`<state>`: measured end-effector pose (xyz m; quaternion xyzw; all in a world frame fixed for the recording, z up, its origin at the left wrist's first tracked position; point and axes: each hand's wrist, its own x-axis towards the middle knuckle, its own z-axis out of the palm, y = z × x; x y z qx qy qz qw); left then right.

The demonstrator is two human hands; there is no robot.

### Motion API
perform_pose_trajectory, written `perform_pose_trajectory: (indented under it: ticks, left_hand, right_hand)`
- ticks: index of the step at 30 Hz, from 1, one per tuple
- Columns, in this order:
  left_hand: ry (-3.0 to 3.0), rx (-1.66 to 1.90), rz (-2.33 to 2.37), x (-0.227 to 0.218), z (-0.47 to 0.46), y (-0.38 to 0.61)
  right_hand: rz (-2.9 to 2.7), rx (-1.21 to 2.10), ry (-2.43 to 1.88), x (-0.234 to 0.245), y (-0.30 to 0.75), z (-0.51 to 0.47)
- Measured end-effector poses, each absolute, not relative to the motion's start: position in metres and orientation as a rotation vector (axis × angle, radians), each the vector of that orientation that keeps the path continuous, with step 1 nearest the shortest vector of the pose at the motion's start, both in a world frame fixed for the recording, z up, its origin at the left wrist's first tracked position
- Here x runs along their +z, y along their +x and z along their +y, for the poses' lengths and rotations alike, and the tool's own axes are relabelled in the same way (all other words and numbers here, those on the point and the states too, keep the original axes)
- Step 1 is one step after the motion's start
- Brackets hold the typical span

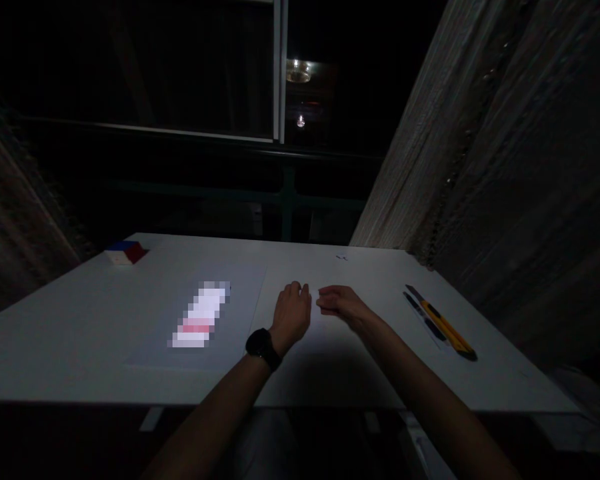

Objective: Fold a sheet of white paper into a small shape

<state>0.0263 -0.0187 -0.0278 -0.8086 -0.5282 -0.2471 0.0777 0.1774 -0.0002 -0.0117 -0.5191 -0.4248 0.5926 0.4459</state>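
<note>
My left hand (291, 313) rests on the white table (80, 320) near its middle, fingers curled under, a black watch (263, 347) on the wrist. My right hand (341, 301) lies just to its right, fingers bent and pinched together toward the left hand; the dim light hides whether anything is between them. The two hands almost touch. A grey sheet (240, 293) lies flat on the table right beside my left hand.
A yellow-and-black utility knife (447, 327) and a dark pen (423, 317) lie at the table's right side. A red, white and blue cube (126, 252) sits at the far left corner. Curtains hang on both sides; a dark window is behind.
</note>
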Motion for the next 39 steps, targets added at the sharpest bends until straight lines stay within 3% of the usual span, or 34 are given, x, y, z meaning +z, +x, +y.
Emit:
perform_pose_trajectory:
  ticks: [4, 10, 14, 20, 25, 31, 39]
  left_hand:
    - [-2.448, -0.909, -1.643, -0.024, -0.016, 0.022]
    - [-2.594, -1.529, -1.803, -0.024, 0.001, 0.014]
    - [-2.382, -1.941, -1.996, -0.022, 0.009, 0.009]
    - [-2.124, -2.485, -2.076, -0.015, 0.01, 0.004]
    - [-2.37, -2.62, -1.991, -0.008, 0.003, 0.005]
    - [-2.846, -2.334, -2.159, -0.004, -0.004, 0.001]
    - [-2.447, -2.734, -2.116, -0.01, 0.003, -0.004]
  right_hand:
    - [-1.137, 1.413, -1.251, -0.016, 0.176, 0.002]
    - [-1.265, 1.402, -1.201, -0.019, 0.177, 0.001]
    - [-1.413, 1.338, -1.21, -0.024, 0.174, -0.002]
    - [-1.594, 0.984, -1.218, -0.014, 0.178, -0.004]
    - [-1.624, 0.966, -1.19, -0.01, 0.188, -0.003]
    - [-1.69, 1.147, -1.124, -0.008, 0.194, -0.005]
    - [-1.604, 1.212, -1.135, 0.001, 0.202, -0.004]
